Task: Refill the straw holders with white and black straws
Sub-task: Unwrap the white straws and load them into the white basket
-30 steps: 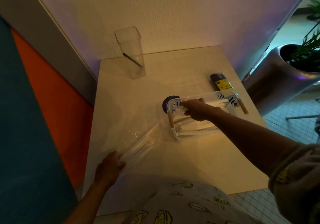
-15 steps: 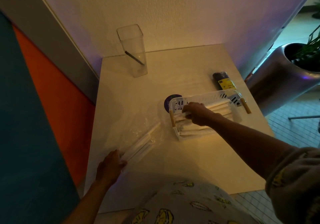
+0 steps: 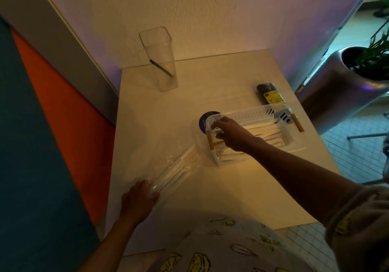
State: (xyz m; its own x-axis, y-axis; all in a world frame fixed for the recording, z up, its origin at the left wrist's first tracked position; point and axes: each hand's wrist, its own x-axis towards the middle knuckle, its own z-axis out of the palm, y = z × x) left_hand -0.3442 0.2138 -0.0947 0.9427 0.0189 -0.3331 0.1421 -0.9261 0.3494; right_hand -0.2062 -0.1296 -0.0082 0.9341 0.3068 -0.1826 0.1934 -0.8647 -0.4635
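A white slotted basket (image 3: 244, 114) with wooden handles sits mid-table, holding a layer of white straws (image 3: 263, 129). My right hand (image 3: 231, 133) reaches into its left end, fingers and thumb curled around the straw ends. Near the table's left front, my left hand (image 3: 137, 201) grips the near end of a clear plastic bag (image 3: 168, 160) with a few white straws (image 3: 174, 172) inside. A tall clear square straw holder (image 3: 160, 61) stands at the back left corner with one black straw (image 3: 161, 67) leaning in it.
A dark pack of straws with a yellow label (image 3: 270, 93) lies behind the basket. A round dark sticker (image 3: 203, 120) shows on the white table (image 3: 221, 187) beside the basket. Walls close the back and left. A metal planter (image 3: 345, 90) stands to the right.
My right hand has slid left along the basket to its left end and closed over the straw ends. My left hand has kept its hold on the bag.
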